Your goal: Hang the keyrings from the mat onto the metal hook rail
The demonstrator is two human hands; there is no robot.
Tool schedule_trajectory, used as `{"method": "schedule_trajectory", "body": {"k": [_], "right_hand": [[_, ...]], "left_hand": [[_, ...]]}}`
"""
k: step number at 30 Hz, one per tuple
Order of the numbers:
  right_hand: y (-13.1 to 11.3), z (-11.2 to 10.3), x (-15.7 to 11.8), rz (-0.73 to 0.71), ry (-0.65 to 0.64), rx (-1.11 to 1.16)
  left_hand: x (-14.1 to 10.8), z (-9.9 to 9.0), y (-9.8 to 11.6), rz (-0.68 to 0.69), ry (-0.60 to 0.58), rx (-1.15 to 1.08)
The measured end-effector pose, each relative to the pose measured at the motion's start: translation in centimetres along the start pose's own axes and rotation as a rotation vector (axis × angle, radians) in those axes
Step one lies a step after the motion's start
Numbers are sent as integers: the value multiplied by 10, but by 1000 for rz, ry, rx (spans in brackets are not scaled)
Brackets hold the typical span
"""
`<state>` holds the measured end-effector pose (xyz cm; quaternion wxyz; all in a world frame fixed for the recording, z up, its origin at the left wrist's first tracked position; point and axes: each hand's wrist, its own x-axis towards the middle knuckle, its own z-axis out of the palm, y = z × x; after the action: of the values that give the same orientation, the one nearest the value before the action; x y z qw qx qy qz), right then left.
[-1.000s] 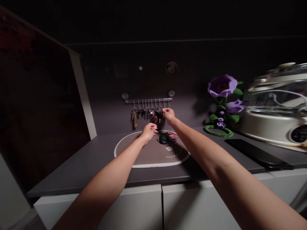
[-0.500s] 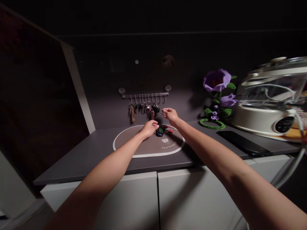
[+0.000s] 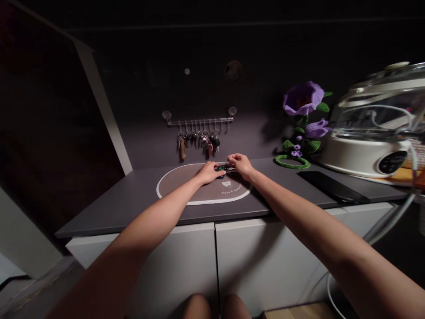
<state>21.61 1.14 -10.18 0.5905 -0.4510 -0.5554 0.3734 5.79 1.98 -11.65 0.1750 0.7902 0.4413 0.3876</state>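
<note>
Over the brown oval mat (image 3: 179, 188) with its white rim, my left hand (image 3: 210, 173) is closed on a dark key fob (image 3: 220, 173) with green marks. Beside it on the right, my right hand (image 3: 241, 165) has its fingers pinched together at the keys (image 3: 230, 169) lying between both hands. What the right fingertips hold is too small to make out. On the wall behind, a clear rail (image 3: 201, 121) carries several hanging bunches of keys, one with a brown tag (image 3: 183, 149).
On the right of the dark counter (image 3: 109, 201) stand purple artificial flowers (image 3: 303, 99) on a green ring base, a black phone-like slab (image 3: 332, 186) and a white appliance (image 3: 361, 155) with a clear cover and cable. White cabinet doors (image 3: 249, 261) are below.
My right hand has come down from near the hanging keys to the keys on the mat. My left hand has closed over the fob. The camera view has tilted downward.
</note>
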Motion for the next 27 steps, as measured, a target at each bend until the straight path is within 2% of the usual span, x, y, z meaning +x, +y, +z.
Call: {"method": "schedule_trajectory", "body": {"k": [4, 11, 15, 21, 27], "right_hand": [[7, -3, 1, 12, 5, -6], [14, -3, 5, -59, -5, -177], [16, -1, 5, -101, -21, -250], [18, 0, 7, -146, -34, -276], [18, 2, 7, -161, -34, -269]], "left_hand": [[-1, -2, 2, 13, -88, 61], [-2, -5, 6, -163, -155, -12], [0, -6, 4, -199, -108, -52], [-2, -7, 3, -237, -50, -269], [-1, -9, 0, -288, 46, -392]]}}
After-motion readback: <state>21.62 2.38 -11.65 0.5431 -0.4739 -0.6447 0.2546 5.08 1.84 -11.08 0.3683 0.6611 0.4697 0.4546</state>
